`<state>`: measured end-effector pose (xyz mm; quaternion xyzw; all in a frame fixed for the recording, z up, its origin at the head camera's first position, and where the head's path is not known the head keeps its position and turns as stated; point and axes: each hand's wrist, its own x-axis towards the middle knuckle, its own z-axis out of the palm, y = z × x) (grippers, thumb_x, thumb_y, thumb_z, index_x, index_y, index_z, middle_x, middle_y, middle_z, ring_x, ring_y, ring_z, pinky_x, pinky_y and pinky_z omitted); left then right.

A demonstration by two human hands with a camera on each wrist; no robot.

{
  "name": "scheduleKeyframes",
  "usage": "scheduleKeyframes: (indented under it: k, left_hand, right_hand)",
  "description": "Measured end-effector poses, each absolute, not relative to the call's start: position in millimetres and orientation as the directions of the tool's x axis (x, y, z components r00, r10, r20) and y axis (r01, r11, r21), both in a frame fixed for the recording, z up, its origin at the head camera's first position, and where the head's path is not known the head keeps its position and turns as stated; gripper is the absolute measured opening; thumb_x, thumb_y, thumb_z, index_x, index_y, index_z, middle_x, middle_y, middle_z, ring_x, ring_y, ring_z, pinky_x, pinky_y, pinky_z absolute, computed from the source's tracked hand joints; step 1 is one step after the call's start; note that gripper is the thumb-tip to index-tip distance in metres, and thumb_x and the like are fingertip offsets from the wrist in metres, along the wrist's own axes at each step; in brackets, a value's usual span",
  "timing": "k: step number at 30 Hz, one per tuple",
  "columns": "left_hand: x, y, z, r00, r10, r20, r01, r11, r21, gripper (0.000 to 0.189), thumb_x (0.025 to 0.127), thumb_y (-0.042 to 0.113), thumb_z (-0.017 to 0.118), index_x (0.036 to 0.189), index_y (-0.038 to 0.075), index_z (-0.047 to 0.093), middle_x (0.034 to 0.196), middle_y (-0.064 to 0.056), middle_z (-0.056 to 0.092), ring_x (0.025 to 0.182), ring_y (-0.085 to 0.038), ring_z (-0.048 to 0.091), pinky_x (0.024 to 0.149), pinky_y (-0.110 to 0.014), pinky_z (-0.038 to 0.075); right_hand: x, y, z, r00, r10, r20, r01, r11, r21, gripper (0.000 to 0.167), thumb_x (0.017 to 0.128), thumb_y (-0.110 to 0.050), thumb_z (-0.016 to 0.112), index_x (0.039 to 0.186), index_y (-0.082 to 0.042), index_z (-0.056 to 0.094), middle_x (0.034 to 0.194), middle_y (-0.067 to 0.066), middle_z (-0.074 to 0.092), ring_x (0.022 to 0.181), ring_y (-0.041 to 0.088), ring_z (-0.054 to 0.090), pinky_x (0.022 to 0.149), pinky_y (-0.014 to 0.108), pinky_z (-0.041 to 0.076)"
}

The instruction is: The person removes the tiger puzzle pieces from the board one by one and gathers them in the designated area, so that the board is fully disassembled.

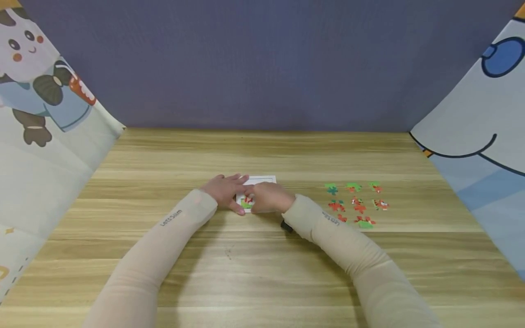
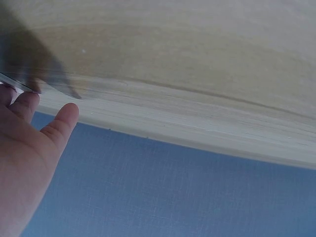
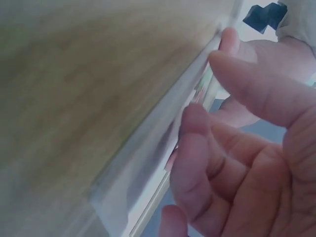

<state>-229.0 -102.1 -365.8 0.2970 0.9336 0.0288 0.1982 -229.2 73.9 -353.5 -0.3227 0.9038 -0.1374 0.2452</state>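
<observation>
A white puzzle board lies on the table in front of me, with joined green and red jigsaw pieces showing in its lower left part. My left hand rests at the board's left edge, fingers spread; in the left wrist view its thumb stands apart from the fingers. From the right, my right hand reaches over the board. In the right wrist view its bent fingertips touch down by the pieces inside the board's edge, the thumb held apart. The hands hide much of the board.
Several loose red and green jigsaw pieces lie in rough rows on the table to the right. A small black object shows beside my right wrist. A dark blue wall stands behind the wooden table, with printed cloth on both sides.
</observation>
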Motion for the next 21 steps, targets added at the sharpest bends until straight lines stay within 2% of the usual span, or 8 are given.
scheduleKeyframes:
  k: [6, 10, 13, 17, 21]
  left_hand:
    - [-229.1, -101.5, -366.5, -0.742, 0.564, -0.363, 0.544, 0.823, 0.166, 0.082, 0.078, 0.056, 0.069, 0.146, 0.02, 0.042, 0.157, -0.009, 0.019, 0.144, -0.031, 0.018, 0.108, -0.061, 0.022]
    - [-228.6, -101.3, -366.0, -0.74, 0.561, -0.371, 0.54, 0.824, 0.169, 0.085, 0.078, 0.057, 0.068, 0.147, 0.018, 0.04, 0.158, -0.008, 0.018, 0.144, -0.03, 0.017, 0.108, -0.061, 0.022]
    - [-228.2, -101.8, -366.1, -0.74, 0.565, -0.365, 0.542, 0.822, 0.174, 0.087, 0.078, 0.057, 0.068, 0.148, 0.017, 0.038, 0.158, -0.009, 0.017, 0.144, -0.031, 0.017, 0.107, -0.062, 0.023]
    - [-228.7, -102.4, -366.8, -0.74, 0.573, -0.353, 0.554, 0.816, 0.164, 0.085, 0.078, 0.057, 0.068, 0.146, 0.015, 0.041, 0.157, -0.01, 0.018, 0.143, -0.032, 0.018, 0.106, -0.063, 0.025]
    - [-229.0, -101.7, -365.9, -0.741, 0.579, -0.341, 0.563, 0.812, 0.154, 0.081, 0.077, 0.058, 0.068, 0.143, 0.015, 0.047, 0.156, -0.011, 0.021, 0.143, -0.033, 0.02, 0.105, -0.063, 0.027]
  right_hand:
    - [-234.7, 74.2, -356.0, -0.677, -0.636, -0.369, -0.471, 0.76, -0.447, 0.057, 0.08, -0.01, 0.075, 0.134, -0.009, 0.057, 0.132, 0.008, 0.058, 0.122, 0.027, 0.052, 0.1, 0.043, 0.042]
    - [-236.2, 74.7, -353.7, -0.694, -0.623, -0.361, -0.453, 0.768, -0.452, 0.049, 0.079, -0.01, 0.075, 0.127, -0.011, 0.062, 0.131, 0.008, 0.059, 0.122, 0.028, 0.053, 0.1, 0.045, 0.042]
    - [-236.2, 74.9, -350.2, -0.718, -0.617, -0.322, -0.453, 0.765, -0.458, 0.036, 0.081, -0.011, 0.074, 0.116, -0.014, 0.067, 0.125, 0.006, 0.063, 0.112, 0.025, 0.058, 0.092, 0.043, 0.046]
    - [-236.3, 74.2, -347.8, -0.729, -0.634, -0.256, -0.462, 0.733, -0.499, 0.013, 0.084, -0.011, 0.071, 0.096, -0.013, 0.067, 0.105, 0.003, 0.068, 0.09, 0.019, 0.06, 0.079, 0.035, 0.048]
    - [-236.1, 73.1, -348.1, -0.739, -0.635, -0.225, -0.449, 0.713, -0.539, 0.006, 0.085, -0.009, 0.069, 0.087, -0.011, 0.065, 0.09, 0.0, 0.067, 0.077, 0.016, 0.056, 0.071, 0.03, 0.045]
